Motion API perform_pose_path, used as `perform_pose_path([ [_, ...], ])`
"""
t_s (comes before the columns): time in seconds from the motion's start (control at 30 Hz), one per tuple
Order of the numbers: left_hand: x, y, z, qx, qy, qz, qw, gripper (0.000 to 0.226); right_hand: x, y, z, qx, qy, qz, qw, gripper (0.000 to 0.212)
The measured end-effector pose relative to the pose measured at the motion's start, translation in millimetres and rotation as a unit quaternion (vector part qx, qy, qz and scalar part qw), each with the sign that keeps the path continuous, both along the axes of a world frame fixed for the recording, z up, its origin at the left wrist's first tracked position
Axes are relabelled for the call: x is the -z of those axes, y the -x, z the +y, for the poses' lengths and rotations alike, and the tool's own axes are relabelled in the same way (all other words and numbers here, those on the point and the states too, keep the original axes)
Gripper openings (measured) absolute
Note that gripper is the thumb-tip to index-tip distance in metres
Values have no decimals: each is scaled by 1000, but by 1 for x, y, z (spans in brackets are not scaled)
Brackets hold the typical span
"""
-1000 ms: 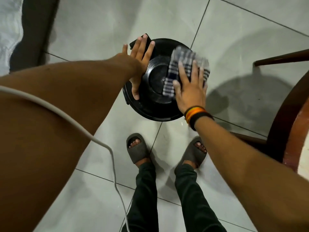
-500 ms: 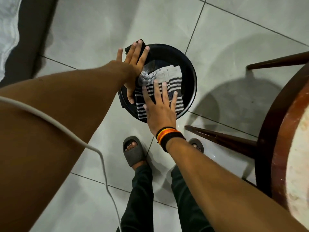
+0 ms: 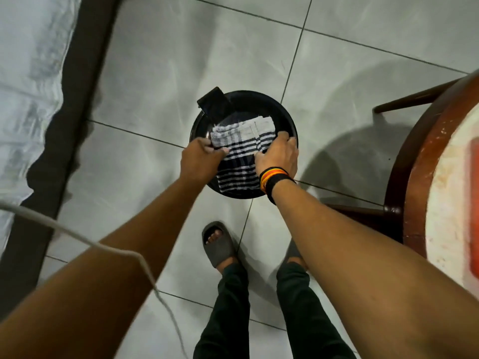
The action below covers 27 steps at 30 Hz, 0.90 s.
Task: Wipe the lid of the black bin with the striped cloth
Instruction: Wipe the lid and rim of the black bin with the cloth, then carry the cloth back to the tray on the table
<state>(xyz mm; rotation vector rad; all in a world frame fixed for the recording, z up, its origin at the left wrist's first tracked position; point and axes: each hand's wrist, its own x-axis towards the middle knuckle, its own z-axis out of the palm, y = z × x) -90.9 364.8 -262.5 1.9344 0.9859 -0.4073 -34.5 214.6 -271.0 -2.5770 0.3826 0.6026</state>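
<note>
The black bin stands on the tiled floor in front of my feet, and its round lid (image 3: 261, 106) shows as a glossy black disc. The striped cloth (image 3: 239, 154), white with dark bands, lies spread over the lid's middle and near part. My left hand (image 3: 201, 159) pinches the cloth's left edge. My right hand (image 3: 278, 154), with a striped wristband, grips its right edge. Both hands rest on the lid. A black hinge tab (image 3: 213, 101) sticks out at the lid's far left.
A round wooden table (image 3: 425, 161) with dark legs stands close on the right. A dark strip and a white covered surface (image 3: 28, 81) run along the left. A white cable (image 3: 108, 251) crosses my left arm. My slippered feet (image 3: 219, 244) stand just behind the bin.
My left hand left the lid's rim and took hold of the cloth's left edge. My right hand went from pressing flat on the cloth to gripping its right edge.
</note>
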Motion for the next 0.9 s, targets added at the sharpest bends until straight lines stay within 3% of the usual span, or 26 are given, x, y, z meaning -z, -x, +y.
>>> perform_pose_path([
  [0.07, 3, -4, -16, -55, -9, 33, 998, 46, 0, -4, 2, 27, -13, 24, 999, 51],
  [0.13, 5, -4, -28, -90, -16, 56, 994, 36, 0, -5, -1, 42, -39, 55, 997, 43],
  [0.27, -6, 3, -38, -70, 6, 16, 997, 34, -18, 3, -13, 88, -97, 83, 988, 19],
  [0.33, -32, 13, -44, -9, -2, -21, 1000, 28, -40, 22, -26, 115, -123, 66, 983, 16],
  [0.5, -126, 64, -70, 24, 95, -111, 989, 35, -135, 84, -87, 191, -282, 68, 938, 20],
  [0.63, -207, 56, -128, 89, 148, -158, 972, 21, -226, 106, -155, 258, -314, 33, 913, 18],
  [0.8, -254, -23, -226, 186, 205, -182, 943, 24, -275, 81, -243, 455, -360, -80, 811, 37],
  [0.9, -259, -79, -300, 307, 167, -218, 911, 28, -268, 65, -294, 555, -338, -123, 750, 53],
])
